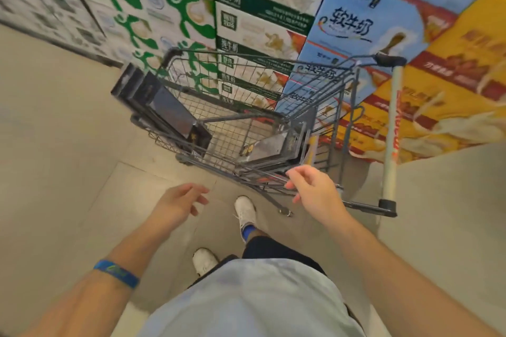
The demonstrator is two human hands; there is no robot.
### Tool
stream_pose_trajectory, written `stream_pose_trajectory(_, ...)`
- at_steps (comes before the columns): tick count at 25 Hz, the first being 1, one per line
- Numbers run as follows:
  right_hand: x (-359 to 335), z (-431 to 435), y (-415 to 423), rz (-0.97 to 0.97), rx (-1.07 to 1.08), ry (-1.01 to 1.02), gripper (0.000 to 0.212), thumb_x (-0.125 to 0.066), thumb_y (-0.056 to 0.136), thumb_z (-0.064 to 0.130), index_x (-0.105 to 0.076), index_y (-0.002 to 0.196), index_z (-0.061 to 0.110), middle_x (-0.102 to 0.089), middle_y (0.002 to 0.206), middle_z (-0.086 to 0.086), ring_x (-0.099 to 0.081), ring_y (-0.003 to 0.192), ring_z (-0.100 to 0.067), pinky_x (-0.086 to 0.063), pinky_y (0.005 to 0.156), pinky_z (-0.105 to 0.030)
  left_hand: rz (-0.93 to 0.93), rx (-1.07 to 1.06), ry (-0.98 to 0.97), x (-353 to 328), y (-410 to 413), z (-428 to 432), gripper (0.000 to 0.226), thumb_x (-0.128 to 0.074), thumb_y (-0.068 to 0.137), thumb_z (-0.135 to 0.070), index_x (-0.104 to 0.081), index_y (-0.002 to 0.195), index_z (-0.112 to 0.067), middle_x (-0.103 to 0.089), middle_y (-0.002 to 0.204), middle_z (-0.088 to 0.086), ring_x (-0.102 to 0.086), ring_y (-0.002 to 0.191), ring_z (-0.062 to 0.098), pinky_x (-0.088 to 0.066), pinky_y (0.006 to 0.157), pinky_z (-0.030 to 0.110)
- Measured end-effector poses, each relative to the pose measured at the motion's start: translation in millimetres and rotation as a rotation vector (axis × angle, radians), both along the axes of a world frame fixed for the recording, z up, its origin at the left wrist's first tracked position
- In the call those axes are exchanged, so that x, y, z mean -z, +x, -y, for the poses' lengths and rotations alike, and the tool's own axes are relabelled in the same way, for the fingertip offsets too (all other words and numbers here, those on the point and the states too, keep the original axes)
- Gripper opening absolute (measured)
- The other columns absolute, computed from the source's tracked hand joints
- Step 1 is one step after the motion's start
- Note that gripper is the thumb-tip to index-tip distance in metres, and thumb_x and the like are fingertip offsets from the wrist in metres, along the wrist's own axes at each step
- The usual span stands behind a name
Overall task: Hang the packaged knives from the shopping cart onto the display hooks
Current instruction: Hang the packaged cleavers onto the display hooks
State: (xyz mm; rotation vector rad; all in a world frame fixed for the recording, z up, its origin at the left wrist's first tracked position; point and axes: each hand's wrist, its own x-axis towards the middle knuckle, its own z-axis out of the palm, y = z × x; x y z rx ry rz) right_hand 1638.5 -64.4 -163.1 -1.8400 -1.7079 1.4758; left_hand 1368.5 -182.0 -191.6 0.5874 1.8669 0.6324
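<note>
A grey wire shopping cart (301,68) stands in front of me, its white handle (393,128) on the right. Dark packaged knives (161,107) lean against the cart's left wall, and more dark packages (269,146) lie at its near end. My right hand (312,189) hovers over the cart's near rim, fingers apart, holding nothing. My left hand (180,201) hangs open above the floor, left of the cart. No display hooks are in view.
Stacked cartons line the far side: green-and-white milk boxes (246,22), blue boxes (364,24), yellow-red boxes (449,85). Beige tiled floor (60,145) spreads to the left. My white shoes (245,212) stand just behind the cart.
</note>
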Motion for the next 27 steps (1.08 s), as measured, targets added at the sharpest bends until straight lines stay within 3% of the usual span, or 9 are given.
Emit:
stream_pose_trajectory(3, 10.6, -44.3, -0.2, 0.093, 0.006, 0.063, 0.018, -0.054, 0.101, 0.043, -0.068, 0.096, 0.033, -0.073, 0.079, 0.017, -0.066, 0.069, 0.000, -0.048, 0.056, -0.024, -0.010, -0.008, -0.054, -4.5, -0.2, -25.8, 0.027, -0.050, 0.102, -0.032, -0.075, 0.092, -0.029, -0.077, 0.083, -0.008, -0.059, 0.055, 0.008, -0.043, 0.061, 0.029)
stream_pose_trajectory(6, 31.1, -105.9, -11.1, 0.280, -0.137, 0.116, 0.022, -0.053, 0.101, 0.047, -0.065, 0.103, 0.029, -0.068, 0.084, 0.014, -0.061, 0.076, -0.006, -0.042, 0.059, -0.025, -0.052, -0.049, -0.070, -13.1, -0.6, -51.6, 0.029, -0.049, 0.104, -0.029, -0.076, 0.094, -0.025, -0.077, 0.086, -0.002, -0.059, 0.058, 0.012, -0.041, 0.058, 0.028)
stream_pose_trajectory(9, 53.8, -165.8, -32.0, 0.528, -0.268, 0.182, 0.030, -0.056, 0.099, 0.049, -0.063, 0.116, 0.026, -0.067, 0.115, -0.001, -0.059, 0.106, -0.025, -0.051, 0.083, -0.037, -0.118, -0.058, -0.055, -22.5, -1.9, -74.6, 0.030, -0.046, 0.106, -0.028, -0.075, 0.100, -0.026, -0.076, 0.088, -0.003, -0.061, 0.064, 0.014, -0.043, 0.062, 0.028)
stream_pose_trajectory(12, 75.8, -201.2, -39.8, 0.773, -0.403, 0.320, 0.046, -0.061, 0.097, 0.049, -0.057, 0.132, 0.019, -0.056, 0.135, -0.010, -0.047, 0.128, -0.036, -0.045, 0.098, -0.049, -0.101, -0.043, -0.013, -24.2, 0.0, -87.1, 0.028, -0.046, 0.105, -0.028, -0.074, 0.104, -0.027, -0.075, 0.088, -0.005, -0.062, 0.066, 0.011, -0.045, 0.066, 0.028)
stream_pose_trajectory(14, 89.3, -208.4, -37.6, 0.826, -0.471, 0.223, 0.051, -0.063, 0.096, 0.047, -0.056, 0.132, 0.012, -0.059, 0.133, -0.015, -0.052, 0.125, -0.037, -0.047, 0.099, -0.047, -0.078, -0.033, -0.017, -20.6, 3.3, -91.0, 0.026, -0.048, 0.103, -0.029, -0.074, 0.103, -0.027, -0.075, 0.087, -0.005, -0.061, 0.064, 0.009, -0.045, 0.068, 0.029)
stream_pose_trajectory(17, 105.9, -198.1, -35.5, 0.876, -0.503, 0.058, 0.041, -0.065, 0.097, 0.037, -0.059, 0.125, 0.009, -0.066, 0.126, -0.016, -0.056, 0.121, -0.037, -0.047, 0.096, -0.044, -0.061, 0.019, -0.053, -11.3, 6.5, -99.3, 0.025, -0.049, 0.102, -0.033, -0.074, 0.100, -0.030, -0.074, 0.086, -0.006, -0.061, 0.061, 0.006, -0.044, 0.065, 0.026)
stream_pose_trajectory(20, 105.3, -181.2, -40.9, 0.915, -0.520, 0.128, 0.036, -0.070, 0.093, 0.037, -0.061, 0.119, 0.012, -0.068, 0.122, -0.012, -0.051, 0.124, -0.036, -0.041, 0.097, -0.047, -0.047, 0.028, -0.062, -4.7, 7.5, -107.9, 0.026, -0.049, 0.101, -0.036, -0.074, 0.096, -0.030, -0.074, 0.085, -0.007, -0.060, 0.060, 0.006, -0.044, 0.062, 0.025)
stream_pose_trajectory(24, 101.2, -158.1, -58.5, 0.902, -0.566, 0.209, 0.031, -0.068, 0.094, 0.038, -0.061, 0.118, 0.020, -0.071, 0.112, -0.007, -0.059, 0.111, -0.031, -0.041, 0.091, -0.044, -0.022, 0.052, -0.067, -2.7, 7.4, -120.9, 0.028, -0.047, 0.101, -0.037, -0.074, 0.096, -0.030, -0.073, 0.083, -0.010, -0.059, 0.058, 0.004, -0.043, 0.060, 0.023)
stream_pose_trajectory(27, 107.2, -129.4, -79.5, 0.829, -0.659, 0.024, 0.029, -0.060, 0.099, 0.022, -0.058, 0.127, 0.020, -0.065, 0.115, -0.008, -0.062, 0.107, -0.029, -0.052, 0.085, -0.042, -0.026, 0.073, -0.068, -3.7, 3.2, -127.5, 0.028, -0.046, 0.103, -0.037, -0.074, 0.100, -0.031, -0.072, 0.083, -0.012, -0.060, 0.058, 0.003, -0.043, 0.062, 0.023)
